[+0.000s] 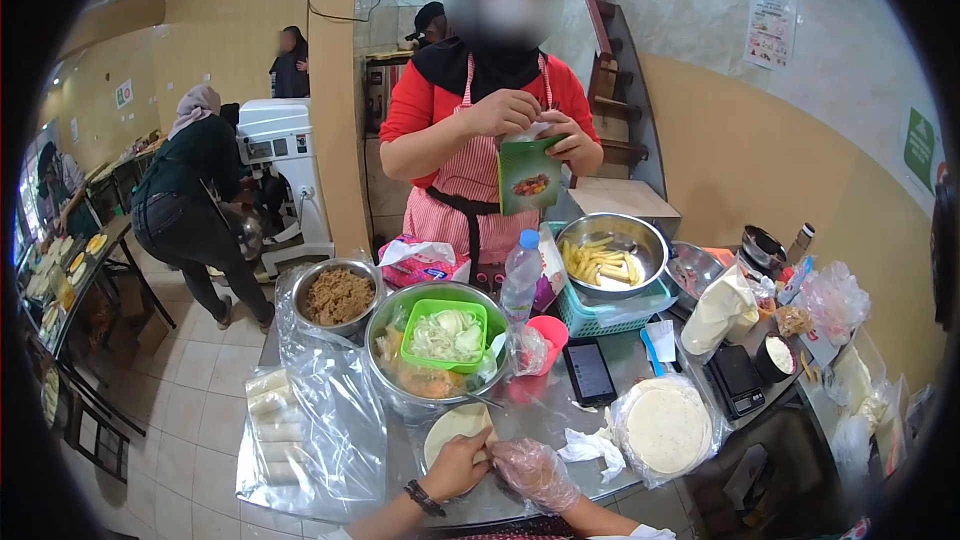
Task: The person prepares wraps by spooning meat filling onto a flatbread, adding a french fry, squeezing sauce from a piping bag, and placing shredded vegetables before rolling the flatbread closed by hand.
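Note:
A thin round dough wrapper [449, 430] lies on the metal table in front of me. My left hand [458, 464], bare with a dark bracelet at the wrist, has its fingers closed at the wrapper's right edge. Close beside it is my right hand [537, 472] in a clear plastic glove, fingers curled toward the same edge; what they hold is hidden. Behind the wrapper stands a large steel bowl [378, 380] containing a green container [484, 312] of pale shredded vegetable. More round wrappers [667, 425] are stacked in plastic to the right.
Pale rolls [275, 430] lie on plastic at left, near a bowl of brown filling [340, 297]. Beyond are a bottle [522, 275], pink cup [545, 340], phone [589, 373], yellow strips [600, 262] in a bowl and a black scale [735, 380]. A person in red [400, 145] stands opposite, holding a green packet.

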{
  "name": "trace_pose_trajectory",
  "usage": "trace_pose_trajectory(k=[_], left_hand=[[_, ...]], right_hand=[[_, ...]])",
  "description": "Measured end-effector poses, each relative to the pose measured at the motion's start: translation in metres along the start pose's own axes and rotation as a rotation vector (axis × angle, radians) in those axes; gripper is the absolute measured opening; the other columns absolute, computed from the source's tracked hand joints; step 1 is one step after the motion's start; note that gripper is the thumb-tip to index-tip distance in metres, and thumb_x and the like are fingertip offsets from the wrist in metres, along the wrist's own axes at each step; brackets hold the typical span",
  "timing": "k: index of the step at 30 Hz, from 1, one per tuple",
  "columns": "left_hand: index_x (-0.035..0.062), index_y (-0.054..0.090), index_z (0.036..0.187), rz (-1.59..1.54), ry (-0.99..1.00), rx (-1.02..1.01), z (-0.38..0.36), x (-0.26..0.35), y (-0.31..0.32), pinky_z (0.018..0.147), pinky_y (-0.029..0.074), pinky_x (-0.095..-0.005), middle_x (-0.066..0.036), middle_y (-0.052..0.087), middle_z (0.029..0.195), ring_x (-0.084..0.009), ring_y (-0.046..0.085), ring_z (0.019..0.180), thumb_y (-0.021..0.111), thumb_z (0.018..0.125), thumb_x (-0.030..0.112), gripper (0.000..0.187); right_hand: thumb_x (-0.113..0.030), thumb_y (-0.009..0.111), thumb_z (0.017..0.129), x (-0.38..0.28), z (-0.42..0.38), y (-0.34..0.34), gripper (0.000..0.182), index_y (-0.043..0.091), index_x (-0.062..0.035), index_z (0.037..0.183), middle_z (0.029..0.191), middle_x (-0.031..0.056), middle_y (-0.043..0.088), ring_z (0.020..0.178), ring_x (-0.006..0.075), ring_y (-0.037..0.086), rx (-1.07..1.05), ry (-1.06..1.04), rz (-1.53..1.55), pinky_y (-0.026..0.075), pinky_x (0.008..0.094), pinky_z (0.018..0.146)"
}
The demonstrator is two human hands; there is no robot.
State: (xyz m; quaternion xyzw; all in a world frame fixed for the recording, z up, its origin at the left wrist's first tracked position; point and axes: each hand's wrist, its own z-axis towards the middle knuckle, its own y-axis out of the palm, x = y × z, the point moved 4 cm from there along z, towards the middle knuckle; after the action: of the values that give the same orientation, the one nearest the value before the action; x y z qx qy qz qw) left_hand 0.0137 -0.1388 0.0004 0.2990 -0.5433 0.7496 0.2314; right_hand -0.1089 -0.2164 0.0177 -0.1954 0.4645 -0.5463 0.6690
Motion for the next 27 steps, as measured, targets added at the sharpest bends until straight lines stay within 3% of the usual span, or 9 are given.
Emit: trace_pose_trajectory(k=[3,9,11,14,16,18,22,25,27], left_hand=[[-0.0005,0.049,0.126,-0.093,-0.091,-0.003,0.002,-0.002,0.000,0.083,0.046,-0.0436,-0.018,0.064,0.097,-0.0371,0.057,0.091,0.066,0.074,0.012,0.056],[0.0012,0.061,0.106,-0.042,0.096,-0.029,0.004,-0.016,0.009,0.082,0.045,-0.0441,-0.018,0.064,0.094,-0.0382,0.057,0.089,0.067,0.074,0.013,0.035],[0.0034,0.064,0.094,-0.027,0.042,-0.072,0.003,-0.019,0.011,0.082,0.043,-0.0439,-0.014,0.063,0.094,-0.0348,0.057,0.091,0.067,0.074,0.018,0.024],[0.0059,0.066,0.090,0.249,0.028,-0.084,-0.001,0.001,0.001,0.082,0.040,-0.0434,-0.009,0.062,0.096,-0.0299,0.055,0.097,0.066,0.075,0.022,0.022],[0.0065,0.066,0.089,0.283,0.019,-0.087,-0.002,-0.005,0.004,0.082,0.039,-0.0433,-0.007,0.062,0.098,-0.0278,0.054,0.099,0.066,0.075,0.023,0.022],[0.0072,0.067,0.087,0.314,0.008,-0.090,-0.003,-0.005,0.005,0.083,0.037,-0.0432,-0.005,0.061,0.099,-0.0257,0.052,0.101,0.066,0.075,0.025,0.022],[0.0076,0.068,0.085,0.373,0.011,-0.055,-0.004,-0.002,0.003,0.084,0.037,-0.0440,-0.006,0.059,0.108,-0.0266,0.051,0.103,0.067,0.073,0.026,0.022],[0.0099,0.070,0.088,0.359,0.015,0.040,-0.004,-0.002,0.003,0.089,0.036,-0.0458,-0.007,0.056,0.117,-0.0305,0.048,0.109,0.067,0.073,0.026,0.022],[0.0118,0.071,0.090,0.360,0.024,0.094,-0.005,0.001,0.003,0.092,0.034,-0.0471,-0.007,0.054,0.123,-0.0329,0.046,0.113,0.067,0.073,0.026,0.022]], right_hand=[[-0.023,0.064,0.082,-0.015,0.005,-0.012,0.040,0.055,-0.0039,0.115,0.087,0.0160,0.063,0.077,0.0339,0.061,-0.055,0.053,-0.039,0.050,0.0429,0.064],[-0.037,0.062,0.085,-0.016,0.000,-0.016,0.062,0.040,-0.0063,0.135,0.098,0.0216,0.061,0.088,0.0402,0.060,-0.053,0.037,0.177,0.049,0.0458,0.076],[-0.037,0.062,0.085,-0.015,-0.003,-0.013,0.062,0.041,-0.0057,0.134,0.100,0.0219,0.061,0.090,0.0411,0.059,-0.041,0.011,0.171,0.048,0.0462,0.077],[-0.037,0.062,0.085,-0.015,-0.005,-0.015,0.061,0.043,-0.0045,0.134,0.103,0.0220,0.061,0.092,0.0417,0.059,-0.064,0.007,0.162,0.048,0.0460,0.079],[-0.038,0.062,0.085,-0.016,-0.005,-0.018,0.061,0.043,-0.0039,0.133,0.103,0.0219,0.061,0.092,0.0414,0.059,-0.097,0.031,0.163,0.048,0.0454,0.079],[-0.028,0.066,0.084,-0.018,-0.004,-0.020,0.054,0.048,-0.0008,0.128,0.107,0.0205,0.062,0.096,0.0379,0.061,-0.182,0.072,0.221,0.049,0.0423,0.081],[-0.030,0.065,0.084,-0.020,-0.001,-0.025,0.055,0.048,0.0003,0.128,0.107,0.0191,0.063,0.097,0.0374,0.060,-0.204,0.065,0.240,0.049,0.0418,0.082],[-0.041,0.057,0.088,-0.013,-0.003,-0.024,0.061,0.044,-0.0043,0.134,0.107,0.0208,0.062,0.096,0.0403,0.060,-0.254,0.085,0.273,0.048,0.0427,0.081],[-0.051,0.048,0.090,-0.007,-0.004,-0.025,0.066,0.043,-0.0033,0.136,0.121,0.0181,0.059,0.109,0.0347,0.058,-0.211,0.062,0.458,0.045,0.0409,0.091]])
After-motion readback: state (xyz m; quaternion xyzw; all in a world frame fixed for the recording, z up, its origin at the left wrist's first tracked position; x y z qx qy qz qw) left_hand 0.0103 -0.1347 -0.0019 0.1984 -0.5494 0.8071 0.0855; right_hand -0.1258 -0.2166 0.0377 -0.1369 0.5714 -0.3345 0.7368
